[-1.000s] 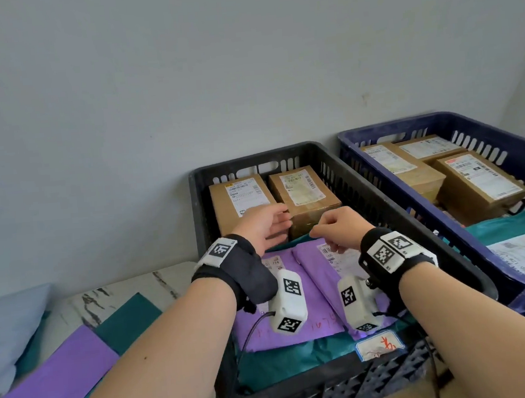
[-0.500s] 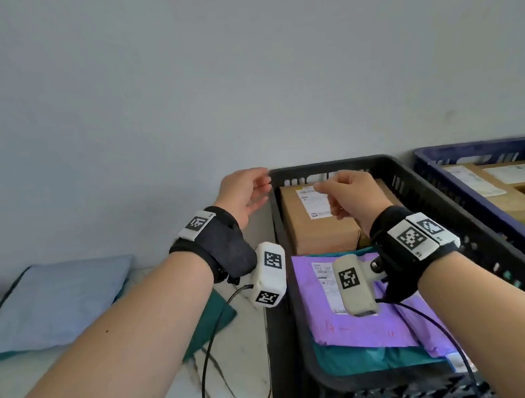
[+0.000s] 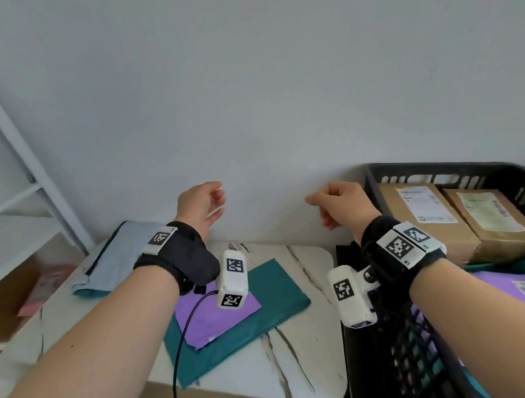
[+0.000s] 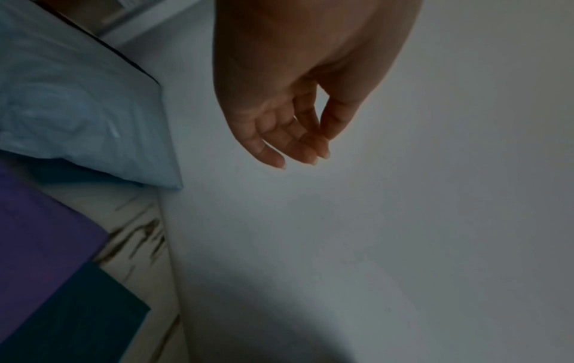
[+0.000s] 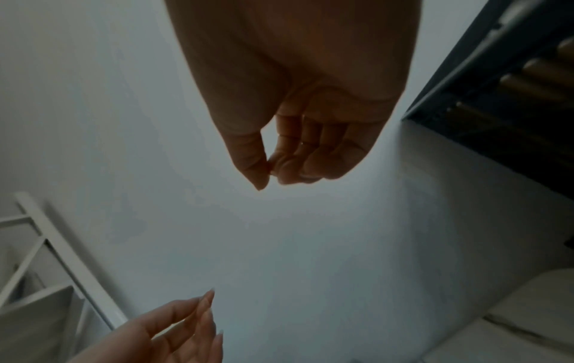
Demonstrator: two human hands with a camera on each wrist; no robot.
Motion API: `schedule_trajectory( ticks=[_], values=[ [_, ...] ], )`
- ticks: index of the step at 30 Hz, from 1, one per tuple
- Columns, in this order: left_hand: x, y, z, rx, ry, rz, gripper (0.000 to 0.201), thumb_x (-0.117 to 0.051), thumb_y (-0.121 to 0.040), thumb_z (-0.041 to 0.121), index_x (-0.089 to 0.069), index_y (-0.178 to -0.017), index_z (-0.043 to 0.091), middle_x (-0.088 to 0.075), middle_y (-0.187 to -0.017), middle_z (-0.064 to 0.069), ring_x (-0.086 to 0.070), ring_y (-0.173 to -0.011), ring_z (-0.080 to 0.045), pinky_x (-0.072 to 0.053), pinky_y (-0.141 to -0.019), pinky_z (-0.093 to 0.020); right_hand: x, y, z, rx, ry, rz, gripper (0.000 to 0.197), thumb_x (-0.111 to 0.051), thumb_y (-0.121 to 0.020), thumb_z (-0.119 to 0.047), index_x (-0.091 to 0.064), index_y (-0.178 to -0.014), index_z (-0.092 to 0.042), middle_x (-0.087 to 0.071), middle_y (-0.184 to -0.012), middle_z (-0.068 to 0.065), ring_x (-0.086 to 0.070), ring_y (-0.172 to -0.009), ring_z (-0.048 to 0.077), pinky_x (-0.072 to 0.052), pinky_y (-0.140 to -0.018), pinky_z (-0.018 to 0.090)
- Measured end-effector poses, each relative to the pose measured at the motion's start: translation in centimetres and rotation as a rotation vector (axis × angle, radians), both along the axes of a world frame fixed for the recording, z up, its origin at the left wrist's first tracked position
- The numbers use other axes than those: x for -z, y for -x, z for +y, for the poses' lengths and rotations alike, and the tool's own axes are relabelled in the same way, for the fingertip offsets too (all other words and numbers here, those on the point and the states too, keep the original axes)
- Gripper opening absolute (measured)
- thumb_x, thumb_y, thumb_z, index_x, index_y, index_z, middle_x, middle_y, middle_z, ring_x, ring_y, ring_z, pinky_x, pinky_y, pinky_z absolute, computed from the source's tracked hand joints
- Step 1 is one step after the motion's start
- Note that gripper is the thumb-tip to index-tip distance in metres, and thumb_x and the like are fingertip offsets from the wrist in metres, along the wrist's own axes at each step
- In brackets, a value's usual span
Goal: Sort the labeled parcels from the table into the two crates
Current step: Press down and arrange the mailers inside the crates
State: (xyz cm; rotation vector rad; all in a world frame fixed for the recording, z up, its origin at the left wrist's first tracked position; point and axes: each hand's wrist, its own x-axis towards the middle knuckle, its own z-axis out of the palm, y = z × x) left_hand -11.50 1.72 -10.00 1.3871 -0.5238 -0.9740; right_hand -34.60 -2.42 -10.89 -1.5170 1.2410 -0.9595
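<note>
The purple parcel (image 3: 216, 317) lies flat on the table (image 3: 303, 350), stacked on a teal parcel (image 3: 263, 297) that juts out past it toward 1 o'clock and 5 o'clock. No label is visible on the upper face of either one. The purple parcel's long axis runs roughly from 7 o'clock to 1 o'clock in the head view, and the teal one beneath follows the same diagonal. A light blue parcel (image 3: 114, 259) rests at the table's 10 o'clock corner, against the wall.

The left hand (image 3: 203, 204) is raised above the table, near the wall, at about 12 o'clock from the purple parcel. Its fingers (image 4: 298, 145) are straight and relaxed and it carries nothing. The right hand (image 3: 342, 203) is held at the same height, toward 2 o'clock from the purple parcel, just beside the rim of the black crate (image 3: 442, 167). Its fingers (image 5: 310, 159) are loosely curled with the thumb near the fingertips, and nothing is held.

Judgement: the left hand is the nearer to the stack, and the purple parcel lies below it and back toward the person, so the coming reach would run downward and toward 6 o'clock. The black crate, standing at 3 o'clock from the table, already contains two cardboard boxes (image 3: 424, 213), and purple and teal parcels in front of them.
</note>
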Motion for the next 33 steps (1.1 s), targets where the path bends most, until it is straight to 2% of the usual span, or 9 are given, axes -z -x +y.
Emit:
schedule_trajectory(
  ticks=[5,9,15,18,21,23,28,31,33],
  values=[
    [4.8,-5.9,1.8,-0.103,-0.082,0.084,0.007,-0.06,-0.091,0.015,-0.058,-0.084,0.017,-0.058,-0.076,0.002,-0.056,-0.069,-0.009,-0.047,-0.071,-0.024,3.0,-4.5,-0.3,-0.013,-0.084,0.066,0.026,-0.069,-0.085,-0.015,-0.052,-0.066,-0.012,-0.058,-0.058,0.005,-0.055,-0.045,0.016,-0.045,-0.046,0.023],
    [9.2,-10.0,2.9,-0.192,-0.166,0.149,0.013,-0.058,-0.092,0.014,-0.056,-0.08,0.015,-0.055,-0.077,0.0,-0.055,-0.069,-0.009,-0.045,-0.065,-0.022,5.9,-7.9,-0.6,-0.022,-0.172,0.089,0.023,-0.068,-0.086,-0.012,-0.053,-0.069,-0.011,-0.062,-0.066,0.009,-0.059,-0.052,0.019,-0.049,-0.051,0.026],
    [15.2,-14.0,2.7,-0.169,-0.296,0.243,0.018,-0.054,-0.094,0.013,-0.054,-0.077,0.013,-0.051,-0.076,-0.002,-0.052,-0.07,-0.012,-0.041,-0.064,-0.024,11.8,-12.5,-1.5,-0.038,-0.338,0.13,0.008,-0.063,-0.09,-0.007,-0.059,-0.083,-0.01,-0.065,-0.082,0.012,-0.061,-0.062,0.019,-0.054,-0.055,0.026],
    [17.9,-15.3,2.6,-0.13,-0.373,0.282,0.021,-0.052,-0.095,0.012,-0.051,-0.074,0.014,-0.046,-0.073,-0.003,-0.046,-0.067,-0.014,-0.037,-0.063,-0.027,15.1,-14.2,-2.1,-0.016,-0.405,0.198,0.005,-0.064,-0.089,-0.008,-0.061,-0.089,-0.011,-0.065,-0.092,0.013,-0.063,-0.071,0.02,-0.055,-0.061,0.031],
    [20.3,-16.3,2.4,-0.096,-0.433,0.318,0.022,-0.05,-0.095,0.01,-0.047,-0.073,0.014,-0.04,-0.072,-0.003,-0.038,-0.062,-0.015,-0.035,-0.059,-0.026,18.1,-15.5,-2.4,0.003,-0.459,0.31,0.004,-0.065,-0.088,-0.011,-0.063,-0.089,-0.014,-0.064,-0.093,0.01,-0.061,-0.081,0.021,-0.056,-0.075,0.036],
    [21.5,-16.6,2.3,-0.054,-0.47,0.317,0.021,-0.049,-0.096,0.011,-0.047,-0.076,0.015,-0.04,-0.075,-0.003,-0.038,-0.063,-0.015,-0.035,-0.059,-0.025,19.7,-16.0,-2.2,-0.013,-0.462,0.381,0.011,-0.066,-0.086,-0.011,-0.066,-0.097,-0.012,-0.062,-0.094,0.007,-0.057,-0.086,0.02,-0.052,-0.083,0.037],
    [23.8,-16.6,2.1,0.098,-0.554,0.268,0.022,-0.047,-0.095,0.008,-0.051,-0.075,0.016,-0.047,-0.082,-0.007,-0.043,-0.071,-0.016,-0.036,-0.062,-0.025,22.5,-17.0,-2.1,-0.064,-0.482,0.456,0.036,-0.065,-0.086,-0.007,-0.061,-0.121,-0.012,-0.056,-0.114,0.001,-0.053,-0.102,0.019,-0.041,-0.086,0.028],
    [24.6,-16.4,2.0,0.179,-0.604,0.275,0.017,-0.046,-0.096,0.009,-0.057,-0.084,0.015,-0.052,-0.098,-0.01,-0.046,-0.093,-0.021,-0.04,-0.075,-0.03,23.8,-17.5,-2.2,-0.055,-0.546,0.448,0.048,-0.068,-0.084,-0.009,-0.055,-0.13,-0.011,-0.057,-0.128,0.008,-0.058,-0.111,0.028,-0.047,-0.091,0.036],
    [24.5,-16.3,2.0,0.204,-0.62,0.236,0.007,-0.052,-0.096,0.016,-0.057,-0.099,0.014,-0.053,-0.102,-0.005,-0.045,-0.101,-0.022,-0.04,-0.084,-0.038,24.3,-17.5,-2.4,-0.04,-0.573,0.438,0.056,-0.071,-0.082,-0.011,-0.05,-0.134,-0.013,-0.054,-0.13,0.009,-0.057,-0.107,0.026,-0.048,-0.089,0.035]
  ],
)
